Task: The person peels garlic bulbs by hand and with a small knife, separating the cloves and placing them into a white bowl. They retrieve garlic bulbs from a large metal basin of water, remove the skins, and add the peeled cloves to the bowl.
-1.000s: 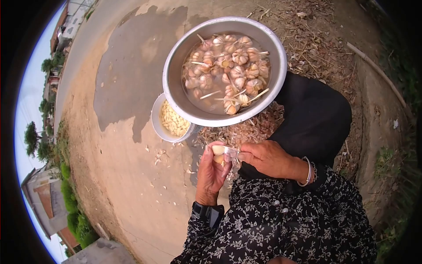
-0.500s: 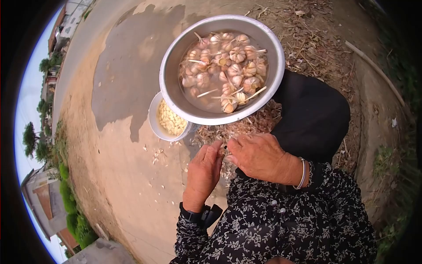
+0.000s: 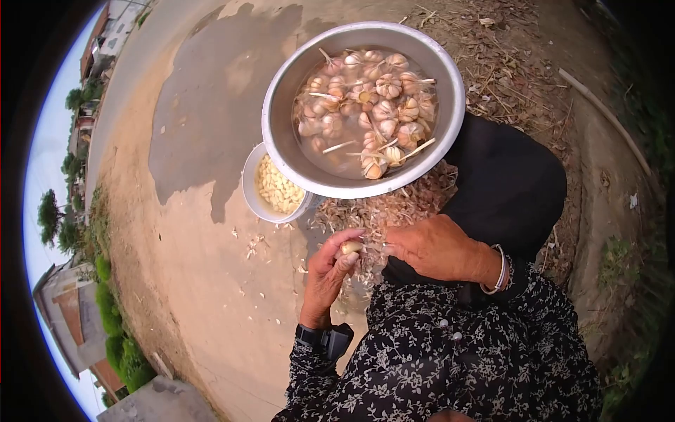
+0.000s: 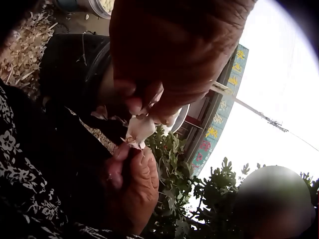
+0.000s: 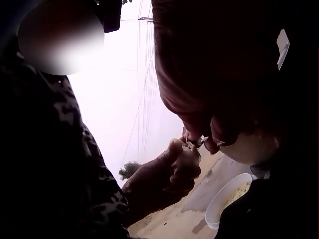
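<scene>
In the head view my left hand (image 3: 325, 274) holds a pale garlic clove (image 3: 351, 247) between thumb and fingers. Just to the right, my right hand (image 3: 444, 247) pinches a thin bit of papery skin at the clove's end. Seen from the left wrist, the whitish clove (image 4: 141, 128) lies between the two hands, its ragged skin at the right fingertips (image 4: 142, 154). The right wrist view is dark, with the left hand (image 5: 167, 177) facing the right fingertips. A large metal basin (image 3: 274, 133) of garlic bulbs (image 3: 388, 86) in water stands beyond my hands.
A white bucket (image 3: 247, 184) of peeled cloves (image 3: 278, 188) stands left of the basin. Loose garlic skins (image 3: 415, 193) lie heaped under the basin's near side. My black-clad knee (image 3: 506, 190) is right of it. Scraps of skin dot the concrete ground (image 3: 211, 281).
Both hands came together with their backs up, hiding the garlic, then drew slightly apart. The left hand has turned so its clove shows again, and the right hand has shifted slightly right.
</scene>
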Demonstrator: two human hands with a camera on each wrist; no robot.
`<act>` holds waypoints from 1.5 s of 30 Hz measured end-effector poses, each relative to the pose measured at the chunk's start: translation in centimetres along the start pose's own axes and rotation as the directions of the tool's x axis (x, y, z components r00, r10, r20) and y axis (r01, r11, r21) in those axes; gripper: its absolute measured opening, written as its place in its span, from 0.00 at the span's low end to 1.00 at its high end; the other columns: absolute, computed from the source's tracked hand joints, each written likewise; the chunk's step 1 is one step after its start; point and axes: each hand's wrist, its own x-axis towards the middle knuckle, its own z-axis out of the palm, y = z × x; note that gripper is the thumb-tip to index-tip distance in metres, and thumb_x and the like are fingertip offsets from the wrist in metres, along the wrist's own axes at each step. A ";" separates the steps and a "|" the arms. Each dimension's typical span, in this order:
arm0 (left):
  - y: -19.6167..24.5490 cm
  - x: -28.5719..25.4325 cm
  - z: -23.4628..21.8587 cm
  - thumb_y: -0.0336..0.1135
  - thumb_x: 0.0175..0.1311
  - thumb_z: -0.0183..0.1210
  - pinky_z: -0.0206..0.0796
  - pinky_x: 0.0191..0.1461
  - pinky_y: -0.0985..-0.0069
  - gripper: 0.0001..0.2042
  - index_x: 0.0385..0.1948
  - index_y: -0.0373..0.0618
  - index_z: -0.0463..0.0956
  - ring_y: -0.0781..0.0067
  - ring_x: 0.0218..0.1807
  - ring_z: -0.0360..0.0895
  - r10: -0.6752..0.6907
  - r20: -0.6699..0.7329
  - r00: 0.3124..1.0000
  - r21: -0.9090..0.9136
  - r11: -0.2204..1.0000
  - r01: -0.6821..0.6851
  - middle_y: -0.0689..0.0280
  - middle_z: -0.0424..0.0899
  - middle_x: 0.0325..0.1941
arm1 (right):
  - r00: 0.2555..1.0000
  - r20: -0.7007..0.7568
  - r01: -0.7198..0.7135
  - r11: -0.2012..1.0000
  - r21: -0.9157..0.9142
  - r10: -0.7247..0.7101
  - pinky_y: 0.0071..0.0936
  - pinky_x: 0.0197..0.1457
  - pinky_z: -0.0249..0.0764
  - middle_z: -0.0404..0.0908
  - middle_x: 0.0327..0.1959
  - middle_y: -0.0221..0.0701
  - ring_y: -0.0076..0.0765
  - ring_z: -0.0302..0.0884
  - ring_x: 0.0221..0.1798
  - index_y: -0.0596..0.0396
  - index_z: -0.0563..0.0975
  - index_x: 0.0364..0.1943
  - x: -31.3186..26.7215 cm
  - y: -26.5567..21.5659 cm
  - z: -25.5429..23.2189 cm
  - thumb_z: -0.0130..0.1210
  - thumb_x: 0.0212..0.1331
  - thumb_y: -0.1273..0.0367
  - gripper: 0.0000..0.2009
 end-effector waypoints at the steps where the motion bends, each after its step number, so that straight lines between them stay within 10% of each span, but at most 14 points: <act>1: -0.4 0.2 0.3 0.35 0.67 0.55 0.63 0.34 0.86 0.12 0.48 0.42 0.73 0.83 0.32 0.72 -0.002 -0.036 0.999 -0.125 0.992 -0.002 0.69 0.76 0.41 | 1.000 0.000 -0.001 1.000 0.000 0.001 0.44 0.25 0.72 0.77 0.19 0.37 0.47 0.79 0.24 0.54 0.71 0.31 -0.1 0.0 0.2 0.51 0.60 0.63 0.09; 6: -1.0 0.5 1.4 0.36 0.66 0.56 0.63 0.34 0.87 0.14 0.49 0.41 0.70 0.83 0.31 0.71 -0.024 -0.101 0.995 -0.406 0.914 -0.019 0.67 0.76 0.41 | 0.994 0.030 -0.102 0.994 -0.044 0.103 0.42 0.28 0.73 0.76 0.19 0.34 0.44 0.79 0.24 0.53 0.71 0.32 0.0 -0.3 -0.1 0.51 0.62 0.61 0.11; 9: -0.8 0.4 1.6 0.34 0.66 0.56 0.66 0.34 0.85 0.13 0.48 0.41 0.68 0.83 0.32 0.72 0.014 -0.147 0.989 -0.258 0.965 -0.052 0.65 0.76 0.41 | 0.955 -0.290 -0.033 0.996 0.088 0.057 0.40 0.30 0.74 0.77 0.22 0.34 0.43 0.80 0.27 0.53 0.71 0.32 -0.1 -1.3 -0.4 0.51 0.62 0.61 0.11; 15: -0.8 0.3 1.9 0.34 0.67 0.56 0.69 0.40 0.83 0.13 0.48 0.41 0.67 0.79 0.38 0.74 0.284 -0.129 0.950 0.240 0.939 -0.248 0.62 0.75 0.45 | 0.982 -0.182 -0.069 0.993 -0.092 0.052 0.39 0.31 0.75 0.78 0.29 0.36 0.42 0.81 0.31 0.54 0.71 0.34 0.5 -2.7 0.1 0.52 0.61 0.61 0.11; 27: -1.2 0.4 1.4 0.37 0.64 0.59 0.66 0.34 0.86 0.14 0.45 0.42 0.67 0.82 0.35 0.72 0.012 -0.105 0.994 -0.200 0.979 -0.033 0.66 0.75 0.41 | 0.989 -0.140 0.016 0.916 0.401 0.044 0.46 0.32 0.72 0.77 0.22 0.41 0.53 0.78 0.30 0.52 0.73 0.35 0.6 0.0 1.7 0.49 0.64 0.60 0.11; 29: -1.9 0.6 1.5 0.39 0.62 0.62 0.64 0.32 0.87 0.15 0.43 0.43 0.67 0.82 0.33 0.70 -0.036 0.047 0.998 -0.689 0.723 0.058 0.68 0.72 0.38 | 0.990 -0.136 0.030 0.902 0.430 0.032 0.46 0.32 0.72 0.78 0.22 0.40 0.53 0.78 0.30 0.51 0.74 0.36 0.6 0.0 2.2 0.48 0.64 0.60 0.10; 36: -3.4 0.5 4.2 0.40 0.62 0.61 0.66 0.30 0.82 0.16 0.43 0.44 0.66 0.77 0.33 0.71 -0.091 0.097 0.991 -0.957 0.265 0.118 0.66 0.71 0.37 | 0.984 -0.166 0.006 0.927 0.374 0.060 0.47 0.32 0.72 0.78 0.21 0.39 0.53 0.78 0.28 0.50 0.74 0.36 0.3 -0.2 2.0 0.48 0.64 0.60 0.10; 38: -2.9 1.0 3.5 0.41 0.63 0.61 0.66 0.31 0.82 0.17 0.45 0.45 0.66 0.78 0.34 0.72 -0.091 0.098 0.991 -0.913 0.388 0.125 0.66 0.73 0.40 | 0.984 -0.158 -0.028 0.949 0.313 0.081 0.47 0.31 0.72 0.78 0.21 0.39 0.53 0.78 0.28 0.51 0.74 0.35 0.1 -0.2 2.2 0.49 0.64 0.60 0.10; 41: -2.4 1.2 2.7 0.49 0.61 0.59 0.72 0.43 0.81 0.21 0.46 0.45 0.67 0.78 0.40 0.75 -0.010 -0.048 0.999 -0.472 0.881 -0.014 0.68 0.75 0.39 | 0.986 -0.131 -0.072 0.975 0.212 0.101 0.47 0.31 0.71 0.78 0.21 0.40 0.52 0.78 0.28 0.51 0.73 0.33 0.2 -0.3 1.8 0.49 0.64 0.60 0.10; 45: -2.3 1.4 2.3 0.44 0.62 0.58 0.63 0.27 0.87 0.16 0.43 0.43 0.69 0.81 0.28 0.72 -0.108 -0.046 0.993 -0.438 0.896 0.078 0.66 0.76 0.34 | 0.988 -0.147 0.006 0.959 0.283 0.037 0.44 0.31 0.72 0.78 0.21 0.40 0.52 0.78 0.28 0.53 0.72 0.33 0.2 0.1 2.3 0.50 0.63 0.61 0.11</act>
